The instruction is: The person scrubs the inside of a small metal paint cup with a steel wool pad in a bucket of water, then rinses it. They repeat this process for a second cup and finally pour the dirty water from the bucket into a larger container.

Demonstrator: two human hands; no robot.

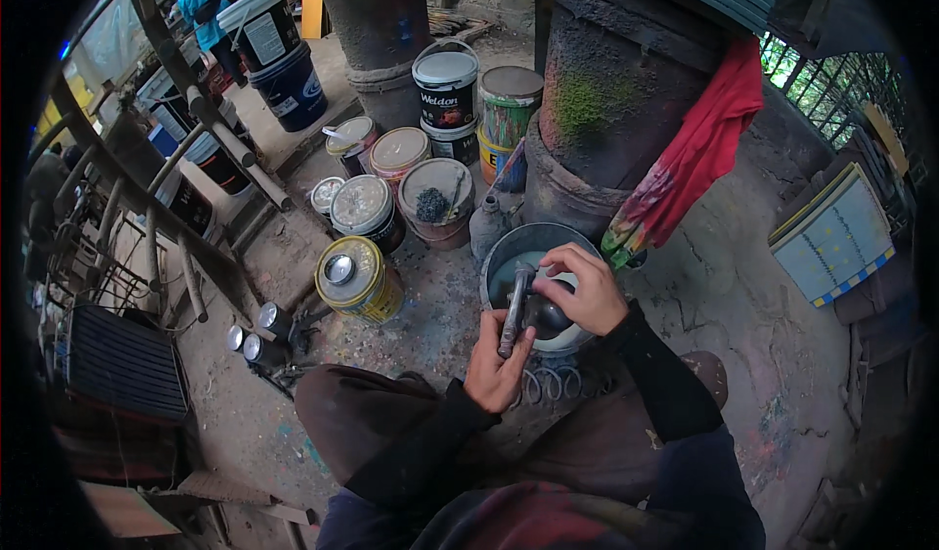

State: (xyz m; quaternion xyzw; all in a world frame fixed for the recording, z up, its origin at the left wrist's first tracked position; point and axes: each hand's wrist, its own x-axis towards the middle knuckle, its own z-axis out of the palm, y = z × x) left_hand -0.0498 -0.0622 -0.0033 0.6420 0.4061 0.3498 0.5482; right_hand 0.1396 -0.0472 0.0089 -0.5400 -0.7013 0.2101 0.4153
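Note:
My left hand [492, 372] is wrapped round what looks like a paint spray gun [514, 317], a worn grey metal body with a dark rounded cup [548, 317] beside it. From the right, my right hand [595, 298] bends its fingers and thumb over the upper part of the gun and cup. Exactly where those fingertips grip is partly hidden. Both hands are above a grey bucket [501, 249] of cloudy pale liquid, between my bent knees. A coiled hose [553, 386] lies beneath, near the bucket's base.
A yellow paint can [360, 291] with a small metal lid on top stands left of the bucket. Several paint tubs [437, 186] crowd behind it. Tall crusted drums [597, 90] rise beyond, with a red cloth [694, 149] draped on one. Spray cans [274, 320] stand left; a co-worker [207, 12] bends far back.

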